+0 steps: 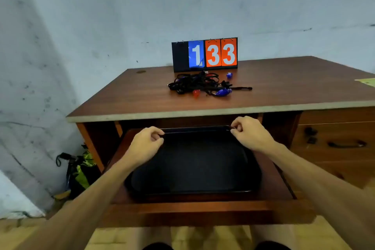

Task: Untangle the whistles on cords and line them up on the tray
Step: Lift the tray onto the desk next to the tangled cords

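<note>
Currently, the black tray is gripped at its far rim by both hands: the left hand is curled round the far-left corner and the right hand round the far-right corner, with the fingers closed on the edge. The tray is seen on the desk's pull-out shelf, below the desktop. Further back on the desktop, the tangle of whistles on black cords is seen lying just before a flip scoreboard marked 1 and 33. A red whistle and a blue whistle are seen at the tangle's near edge; a smaller blue whistle lies at its far right.
</note>
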The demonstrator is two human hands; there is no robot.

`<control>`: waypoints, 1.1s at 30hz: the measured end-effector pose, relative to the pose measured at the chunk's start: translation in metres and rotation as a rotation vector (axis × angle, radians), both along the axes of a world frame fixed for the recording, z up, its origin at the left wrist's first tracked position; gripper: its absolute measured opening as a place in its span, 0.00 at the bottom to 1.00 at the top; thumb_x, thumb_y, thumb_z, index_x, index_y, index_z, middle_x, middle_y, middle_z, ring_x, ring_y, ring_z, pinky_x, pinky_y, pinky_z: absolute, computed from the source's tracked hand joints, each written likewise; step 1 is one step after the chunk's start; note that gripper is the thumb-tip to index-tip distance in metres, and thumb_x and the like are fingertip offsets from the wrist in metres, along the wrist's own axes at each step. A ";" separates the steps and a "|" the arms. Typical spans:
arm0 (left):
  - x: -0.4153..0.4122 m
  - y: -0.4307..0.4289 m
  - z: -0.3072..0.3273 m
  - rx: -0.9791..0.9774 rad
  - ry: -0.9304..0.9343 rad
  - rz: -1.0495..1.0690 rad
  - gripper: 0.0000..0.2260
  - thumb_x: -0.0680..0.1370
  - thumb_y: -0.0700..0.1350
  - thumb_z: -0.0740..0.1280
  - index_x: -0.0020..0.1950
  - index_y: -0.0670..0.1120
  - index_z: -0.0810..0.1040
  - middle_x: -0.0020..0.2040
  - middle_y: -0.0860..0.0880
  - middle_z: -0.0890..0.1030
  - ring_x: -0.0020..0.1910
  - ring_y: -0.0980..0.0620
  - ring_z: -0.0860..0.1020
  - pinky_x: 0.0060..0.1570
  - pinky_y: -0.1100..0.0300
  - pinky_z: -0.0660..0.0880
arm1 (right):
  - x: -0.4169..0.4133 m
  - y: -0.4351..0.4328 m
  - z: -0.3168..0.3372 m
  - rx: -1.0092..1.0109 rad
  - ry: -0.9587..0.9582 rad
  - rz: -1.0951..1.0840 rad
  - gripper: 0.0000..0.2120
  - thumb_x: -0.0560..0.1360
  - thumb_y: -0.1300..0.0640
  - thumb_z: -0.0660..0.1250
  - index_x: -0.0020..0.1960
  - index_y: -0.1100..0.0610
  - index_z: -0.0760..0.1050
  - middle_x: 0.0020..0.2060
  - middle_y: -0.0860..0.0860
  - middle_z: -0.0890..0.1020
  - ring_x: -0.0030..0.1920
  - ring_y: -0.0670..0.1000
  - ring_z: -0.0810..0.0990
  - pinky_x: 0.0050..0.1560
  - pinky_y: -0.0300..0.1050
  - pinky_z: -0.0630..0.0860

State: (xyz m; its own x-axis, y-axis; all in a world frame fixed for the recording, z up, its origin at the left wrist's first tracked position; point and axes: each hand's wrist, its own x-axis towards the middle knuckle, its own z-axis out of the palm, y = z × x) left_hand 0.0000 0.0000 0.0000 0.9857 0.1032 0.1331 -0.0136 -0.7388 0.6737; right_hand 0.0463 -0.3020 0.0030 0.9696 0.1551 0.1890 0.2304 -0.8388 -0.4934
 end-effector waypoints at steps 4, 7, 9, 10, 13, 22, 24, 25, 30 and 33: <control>-0.008 0.017 -0.025 0.185 0.017 0.245 0.16 0.76 0.46 0.65 0.64 0.47 0.74 0.63 0.43 0.68 0.65 0.42 0.68 0.64 0.51 0.67 | -0.015 -0.001 -0.021 -0.104 0.086 -0.168 0.18 0.77 0.52 0.62 0.65 0.55 0.69 0.60 0.52 0.68 0.54 0.57 0.76 0.52 0.51 0.74; -0.011 0.020 -0.041 0.206 0.102 0.347 0.22 0.76 0.47 0.65 0.69 0.44 0.67 0.67 0.41 0.63 0.67 0.40 0.61 0.65 0.49 0.63 | -0.018 0.002 -0.031 -0.116 0.219 -0.235 0.22 0.77 0.55 0.61 0.69 0.57 0.62 0.66 0.56 0.63 0.59 0.62 0.74 0.52 0.51 0.71; -0.011 0.021 -0.047 0.217 0.098 0.362 0.23 0.77 0.46 0.64 0.70 0.42 0.64 0.67 0.40 0.62 0.67 0.38 0.60 0.65 0.49 0.63 | -0.019 0.006 -0.038 -0.105 0.249 -0.269 0.23 0.76 0.57 0.62 0.69 0.58 0.60 0.67 0.58 0.64 0.60 0.64 0.73 0.52 0.53 0.70; -0.010 0.023 -0.049 0.206 0.107 0.367 0.22 0.77 0.45 0.64 0.69 0.40 0.64 0.68 0.39 0.62 0.67 0.38 0.60 0.65 0.49 0.63 | -0.020 0.009 -0.041 -0.109 0.243 -0.293 0.24 0.76 0.57 0.62 0.69 0.59 0.59 0.67 0.59 0.65 0.61 0.64 0.73 0.53 0.53 0.71; -0.008 0.033 -0.053 0.182 0.159 0.359 0.15 0.78 0.42 0.61 0.62 0.36 0.68 0.65 0.36 0.67 0.61 0.36 0.70 0.59 0.47 0.69 | -0.024 0.014 -0.045 -0.109 0.184 -0.361 0.24 0.76 0.58 0.63 0.69 0.61 0.60 0.66 0.60 0.69 0.62 0.64 0.73 0.56 0.55 0.71; -0.034 0.038 -0.054 0.207 0.050 0.452 0.13 0.80 0.49 0.58 0.58 0.43 0.74 0.56 0.39 0.78 0.54 0.36 0.76 0.53 0.47 0.73 | -0.048 0.004 -0.050 0.149 0.066 -0.453 0.22 0.76 0.59 0.62 0.69 0.57 0.67 0.64 0.57 0.74 0.61 0.63 0.74 0.59 0.55 0.71; -0.042 0.041 -0.055 0.150 -0.004 0.434 0.14 0.81 0.49 0.57 0.61 0.42 0.73 0.57 0.38 0.78 0.55 0.36 0.76 0.54 0.46 0.73 | -0.052 0.004 -0.051 0.228 0.030 -0.465 0.22 0.76 0.58 0.62 0.70 0.55 0.67 0.63 0.56 0.75 0.61 0.61 0.75 0.59 0.56 0.72; -0.046 0.041 -0.054 0.116 -0.034 0.429 0.15 0.81 0.49 0.57 0.62 0.42 0.72 0.58 0.38 0.78 0.55 0.36 0.76 0.55 0.45 0.73 | -0.054 0.004 -0.050 0.262 0.006 -0.470 0.21 0.76 0.58 0.62 0.70 0.54 0.67 0.63 0.55 0.76 0.61 0.61 0.76 0.60 0.56 0.73; -0.052 0.034 -0.030 0.029 -0.153 0.434 0.17 0.82 0.49 0.56 0.67 0.42 0.68 0.60 0.38 0.76 0.58 0.37 0.75 0.56 0.45 0.72 | -0.057 0.002 -0.031 0.341 -0.136 -0.477 0.19 0.77 0.57 0.63 0.68 0.53 0.68 0.61 0.54 0.77 0.61 0.58 0.76 0.59 0.56 0.72; -0.045 0.030 -0.013 -0.008 -0.195 0.393 0.15 0.82 0.47 0.57 0.66 0.42 0.68 0.57 0.39 0.77 0.54 0.38 0.76 0.51 0.48 0.72 | -0.052 -0.003 -0.015 0.352 -0.175 -0.484 0.20 0.77 0.58 0.64 0.68 0.51 0.68 0.58 0.53 0.79 0.59 0.57 0.77 0.57 0.54 0.74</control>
State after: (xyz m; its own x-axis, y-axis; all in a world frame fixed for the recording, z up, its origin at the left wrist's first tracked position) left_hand -0.0446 0.0304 -0.0125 0.8279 0.4671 0.3105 0.1397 -0.7078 0.6924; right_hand -0.0053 -0.3050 -0.0125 0.8645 -0.3945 0.3116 -0.0322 -0.6620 -0.7488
